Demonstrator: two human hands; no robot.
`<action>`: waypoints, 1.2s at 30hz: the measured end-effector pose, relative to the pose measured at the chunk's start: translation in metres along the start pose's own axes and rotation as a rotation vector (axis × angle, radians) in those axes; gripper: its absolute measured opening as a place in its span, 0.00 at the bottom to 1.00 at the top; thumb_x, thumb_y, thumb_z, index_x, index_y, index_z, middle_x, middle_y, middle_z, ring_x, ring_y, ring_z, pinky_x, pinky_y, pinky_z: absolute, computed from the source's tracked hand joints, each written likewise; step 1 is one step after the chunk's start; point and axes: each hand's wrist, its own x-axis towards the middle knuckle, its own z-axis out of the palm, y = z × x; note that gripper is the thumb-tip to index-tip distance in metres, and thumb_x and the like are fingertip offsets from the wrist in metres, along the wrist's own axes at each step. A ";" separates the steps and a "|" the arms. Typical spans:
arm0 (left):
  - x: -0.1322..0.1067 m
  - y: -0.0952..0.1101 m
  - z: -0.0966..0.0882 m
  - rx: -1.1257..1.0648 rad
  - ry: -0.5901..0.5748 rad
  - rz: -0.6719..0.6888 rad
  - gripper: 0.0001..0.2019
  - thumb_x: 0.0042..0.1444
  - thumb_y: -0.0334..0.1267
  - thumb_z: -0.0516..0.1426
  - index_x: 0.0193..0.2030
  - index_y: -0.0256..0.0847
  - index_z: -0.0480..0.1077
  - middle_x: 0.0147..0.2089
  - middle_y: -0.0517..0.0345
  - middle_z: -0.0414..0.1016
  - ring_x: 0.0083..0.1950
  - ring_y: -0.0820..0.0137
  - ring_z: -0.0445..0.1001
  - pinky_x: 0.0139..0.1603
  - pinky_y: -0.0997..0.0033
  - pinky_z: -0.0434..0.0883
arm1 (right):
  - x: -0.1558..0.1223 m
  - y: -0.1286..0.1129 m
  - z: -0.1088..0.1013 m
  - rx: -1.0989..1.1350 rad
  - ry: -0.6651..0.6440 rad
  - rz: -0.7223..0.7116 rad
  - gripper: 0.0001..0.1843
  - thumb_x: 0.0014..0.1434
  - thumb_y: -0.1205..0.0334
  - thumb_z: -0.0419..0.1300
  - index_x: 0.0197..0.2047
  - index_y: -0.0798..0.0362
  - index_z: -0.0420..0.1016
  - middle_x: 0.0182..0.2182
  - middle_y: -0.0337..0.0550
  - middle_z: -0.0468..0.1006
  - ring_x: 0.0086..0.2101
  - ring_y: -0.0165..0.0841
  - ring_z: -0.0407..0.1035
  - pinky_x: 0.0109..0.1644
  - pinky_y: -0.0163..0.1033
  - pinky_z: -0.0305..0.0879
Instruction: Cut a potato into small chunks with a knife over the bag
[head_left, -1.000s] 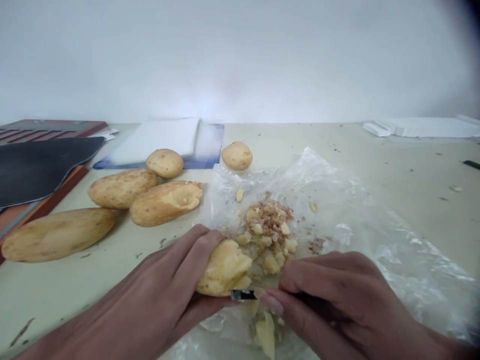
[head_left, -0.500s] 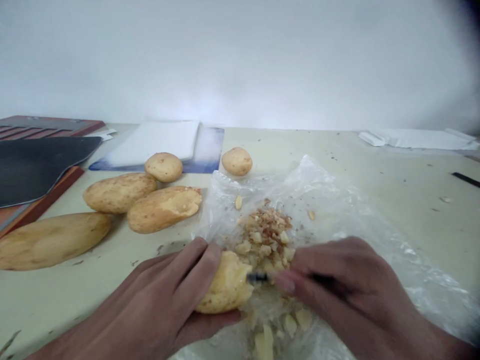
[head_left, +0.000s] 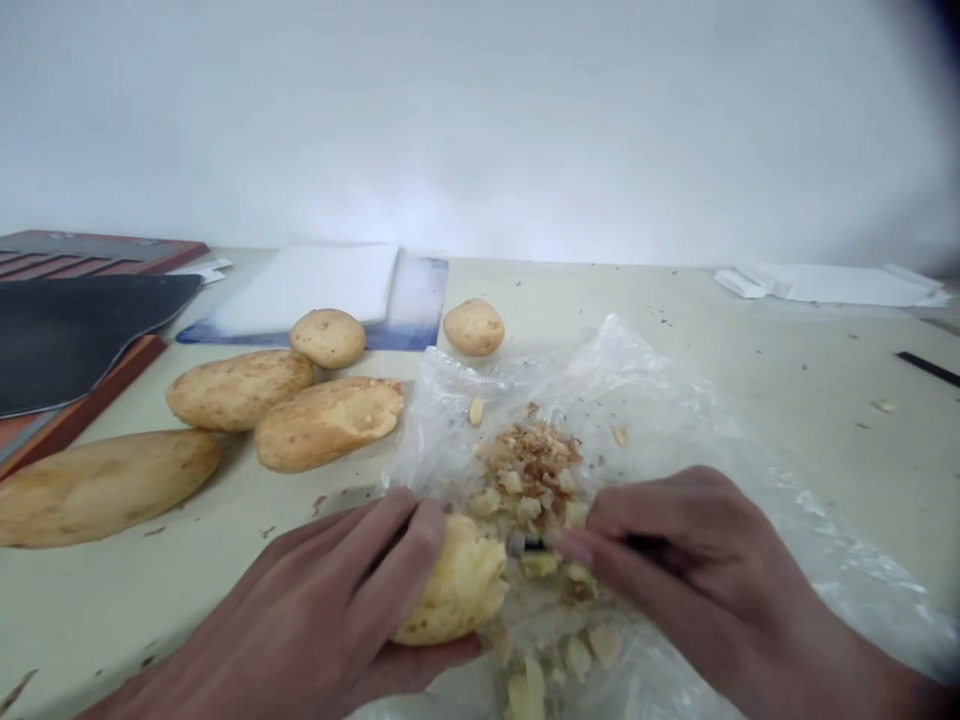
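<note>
My left hand [head_left: 322, 590] is wrapped around a partly cut potato [head_left: 456, 590], whose rough pale end faces right. Pinched in my right hand [head_left: 675, 570] is a small cutting tool [head_left: 531, 545] with a dark and grey tip; its handle is hidden in the fingers, so its exact kind cannot be made out. The tip is just right of the potato's cut end, apart from it by a narrow gap. Under and beyond both hands spreads a clear plastic bag [head_left: 660, 410], bearing potato pieces [head_left: 577, 655] and a heap of brownish peelings [head_left: 532, 450].
Left of the bag lie a potato with a cut end [head_left: 322, 425], a whole potato [head_left: 240, 390] and a long potato [head_left: 112, 487]. Farther back are two small potatoes, one near a white board [head_left: 315, 285]. A black mat [head_left: 82, 330] lies left, a white packet [head_left: 840, 284] far right.
The tool's tip has come away from the potato's cut end, slightly right and up. The held potato has shifted a little lower in view. Both hands keep their hold.
</note>
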 end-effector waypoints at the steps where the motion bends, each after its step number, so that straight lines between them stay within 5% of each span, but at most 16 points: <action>1: 0.000 0.000 0.000 -0.005 -0.009 0.001 0.19 0.72 0.53 0.42 0.48 0.41 0.62 0.36 0.57 0.75 0.30 0.67 0.78 0.26 0.69 0.75 | -0.001 -0.003 0.001 0.023 -0.016 -0.017 0.26 0.70 0.58 0.59 0.22 0.54 0.56 0.19 0.30 0.49 0.20 0.22 0.46 0.21 0.31 0.44; 7: 0.000 -0.001 0.001 0.046 0.020 0.043 0.18 0.73 0.53 0.42 0.48 0.41 0.62 0.36 0.58 0.75 0.29 0.70 0.77 0.26 0.72 0.73 | 0.000 -0.007 0.010 0.126 -0.090 -0.019 0.27 0.70 0.59 0.59 0.22 0.54 0.52 0.19 0.30 0.49 0.20 0.22 0.47 0.22 0.30 0.46; 18: -0.001 -0.001 -0.003 0.008 -0.039 0.016 0.17 0.72 0.54 0.41 0.47 0.44 0.60 0.35 0.60 0.74 0.28 0.69 0.77 0.24 0.71 0.74 | 0.005 0.004 -0.008 0.265 -0.199 0.116 0.25 0.67 0.62 0.63 0.23 0.53 0.54 0.20 0.30 0.50 0.21 0.23 0.46 0.22 0.33 0.43; 26: -0.002 -0.002 -0.003 0.026 -0.035 0.035 0.15 0.72 0.52 0.44 0.49 0.44 0.60 0.36 0.58 0.74 0.30 0.66 0.78 0.24 0.68 0.74 | 0.003 -0.004 -0.003 0.368 -0.187 0.132 0.25 0.67 0.61 0.62 0.22 0.53 0.56 0.19 0.30 0.51 0.21 0.23 0.46 0.20 0.30 0.43; 32: -0.002 -0.003 -0.001 0.076 0.000 0.061 0.15 0.71 0.52 0.46 0.49 0.43 0.63 0.37 0.57 0.75 0.32 0.65 0.78 0.27 0.66 0.74 | 0.005 0.005 -0.001 0.122 -0.041 0.098 0.26 0.68 0.60 0.61 0.21 0.54 0.56 0.19 0.30 0.50 0.20 0.23 0.43 0.20 0.33 0.41; 36: 0.000 -0.002 -0.005 0.051 -0.038 0.027 0.17 0.71 0.55 0.45 0.46 0.44 0.61 0.35 0.58 0.73 0.32 0.66 0.76 0.26 0.68 0.71 | 0.000 -0.002 -0.006 0.177 -0.062 0.088 0.26 0.66 0.60 0.64 0.22 0.54 0.55 0.18 0.30 0.48 0.20 0.22 0.43 0.19 0.31 0.41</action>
